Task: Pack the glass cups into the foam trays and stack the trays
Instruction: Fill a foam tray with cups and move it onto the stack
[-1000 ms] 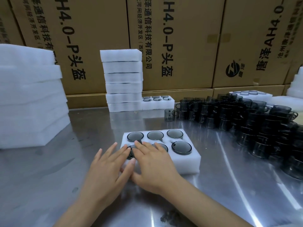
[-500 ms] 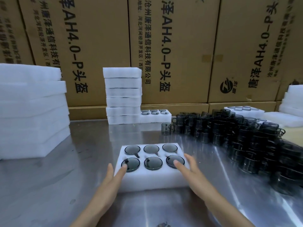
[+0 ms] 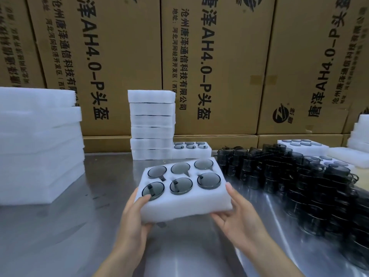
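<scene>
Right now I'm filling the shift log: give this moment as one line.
step: carry full tray | foam tray: six cups, lifted, tilted | left hand: gripping | right hand: gripping | next: likely stack

White foam tray (image 3: 185, 202), tilted, w/ six dark glass cups (image 3: 180, 185)

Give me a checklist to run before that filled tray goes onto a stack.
1. All six pockets of the held tray hold cups: ok.
2. Left hand and right hand each grip an end: ok.
3. Tray level: not ok, tilted.
4. Open tray beside the tall stack full and clear on top: ok.
5. Loose cups clear of the path: cannot tell.
</scene>
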`<action>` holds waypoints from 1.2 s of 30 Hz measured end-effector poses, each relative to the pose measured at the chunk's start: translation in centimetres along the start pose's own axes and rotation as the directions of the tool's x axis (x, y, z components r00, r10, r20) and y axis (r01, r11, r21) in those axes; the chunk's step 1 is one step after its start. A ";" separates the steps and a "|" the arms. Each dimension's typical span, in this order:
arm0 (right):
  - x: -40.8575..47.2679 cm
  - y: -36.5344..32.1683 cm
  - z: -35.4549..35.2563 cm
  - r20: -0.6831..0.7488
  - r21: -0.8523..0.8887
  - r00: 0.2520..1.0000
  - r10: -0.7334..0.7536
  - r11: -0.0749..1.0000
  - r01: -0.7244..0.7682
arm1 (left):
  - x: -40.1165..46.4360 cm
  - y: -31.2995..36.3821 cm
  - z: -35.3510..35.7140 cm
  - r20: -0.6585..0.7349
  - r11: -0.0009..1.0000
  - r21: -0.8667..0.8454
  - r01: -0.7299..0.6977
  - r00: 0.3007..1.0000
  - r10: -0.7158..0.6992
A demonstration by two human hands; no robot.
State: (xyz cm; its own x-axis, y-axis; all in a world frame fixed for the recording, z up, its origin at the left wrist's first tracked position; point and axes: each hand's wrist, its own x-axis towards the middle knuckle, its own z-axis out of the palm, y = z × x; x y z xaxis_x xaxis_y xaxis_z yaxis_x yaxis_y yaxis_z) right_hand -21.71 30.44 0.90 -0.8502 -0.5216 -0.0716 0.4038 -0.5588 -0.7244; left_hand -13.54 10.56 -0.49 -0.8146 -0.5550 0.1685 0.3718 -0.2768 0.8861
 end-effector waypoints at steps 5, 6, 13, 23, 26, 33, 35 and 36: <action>2.5 1.2 2.9 -0.027 0.054 0.997 0.066 0.996 -0.065 | 2.1 -0.5 2.5 -0.108 1.000 -0.008 -0.011 0.994 0.010; 3.3 1.6 3.4 -0.051 0.057 0.996 0.068 0.996 -0.065 | 2.6 -0.6 3.0 -0.122 1.000 -0.010 -0.014 0.993 0.012; 10.0 1.2 5.2 -0.257 0.080 0.965 0.046 0.996 -0.026 | 8.1 -1.2 4.0 -0.023 0.987 0.154 -0.051 0.998 0.055; 24.6 -7.4 8.1 -0.308 0.033 0.948 -0.083 0.995 0.098 | 15.1 -6.6 -0.5 -0.124 0.873 0.486 0.045 0.992 0.017; 29.6 -8.6 7.7 -0.374 -0.056 0.916 -0.145 0.989 0.134 | 16.6 -6.9 -0.9 -0.182 0.915 0.397 0.065 0.983 0.010; 38.9 -9.4 5.0 -0.510 -0.054 0.852 -0.120 0.993 0.107 | 18.4 -6.7 -0.7 -0.220 0.968 0.228 0.106 0.974 -0.055; 40.7 -9.1 4.2 -0.514 -0.017 0.852 -0.098 0.994 0.104 | 19.1 -6.9 -1.3 -0.174 0.940 0.327 0.099 0.984 -0.043; 41.6 -8.9 3.7 -0.511 -0.003 0.855 -0.088 0.995 0.101 | 19.2 -7.2 -1.8 -0.123 0.917 0.391 0.080 0.992 -0.034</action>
State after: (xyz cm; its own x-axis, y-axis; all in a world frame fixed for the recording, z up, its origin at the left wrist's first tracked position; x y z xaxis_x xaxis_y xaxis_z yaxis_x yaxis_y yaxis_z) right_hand -59.39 11.31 6.92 -0.9352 -0.0677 -0.3477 0.3153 -0.6066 -0.7298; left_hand -31.07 0.52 -4.36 -0.7658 -0.6376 0.0835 0.1014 0.0085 0.9948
